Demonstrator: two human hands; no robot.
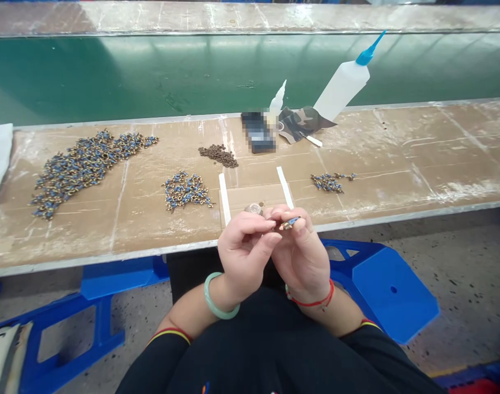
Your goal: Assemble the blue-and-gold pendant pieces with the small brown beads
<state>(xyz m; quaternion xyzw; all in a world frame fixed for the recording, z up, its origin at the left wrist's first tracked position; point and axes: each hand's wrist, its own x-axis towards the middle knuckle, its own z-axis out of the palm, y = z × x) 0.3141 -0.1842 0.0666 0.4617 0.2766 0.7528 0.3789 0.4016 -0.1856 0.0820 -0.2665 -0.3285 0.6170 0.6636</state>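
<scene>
In front of my body both hands are raised at the table's near edge, their fingertips close together. My right hand (302, 254) pinches a small blue-and-gold figurine (290, 223) between thumb and fingers. Beside it, my left hand (244, 249) is closed, thumb near the index fingertip; whatever it may hold is too small to make out. Just beyond the left fingers lies a small round object (255, 208), partly hidden. Similar blue-and-gold pieces form a large pile (80, 167) at far left, a smaller pile (186, 191) nearer me and a little group (327, 183) to the right.
A heap of small brown pieces (219, 155) lies mid-table. Behind it are a black blurred object (259, 134), a small dropper bottle (278, 98), a camouflage cloth (305, 121), a white-handled tool (314, 140) and a large white bottle (342, 87). Blue stools (393, 290) stand below.
</scene>
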